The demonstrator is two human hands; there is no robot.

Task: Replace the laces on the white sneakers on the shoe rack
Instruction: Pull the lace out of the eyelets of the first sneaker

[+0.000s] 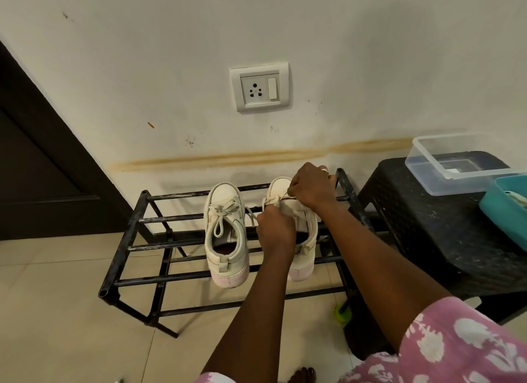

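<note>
Evidently I was at the undoing stage: on the black shoe rack [171,218] both white sneakers stood toes to the wall, the left sneaker [225,200] with its bow tied. Over the right sneaker [312,234] my left hand [275,234] clenched the old lace [272,200] at its knot, my right hand [310,187] pinching one strand. Next, I judged: loosen it, then draw it from the eyelets

A home entryway: a metal shoe rack [137,248] stands on a tiled floor [57,311] against a stained wall [171,69], with a wall socket [259,89] and a dark door [37,154].
</note>
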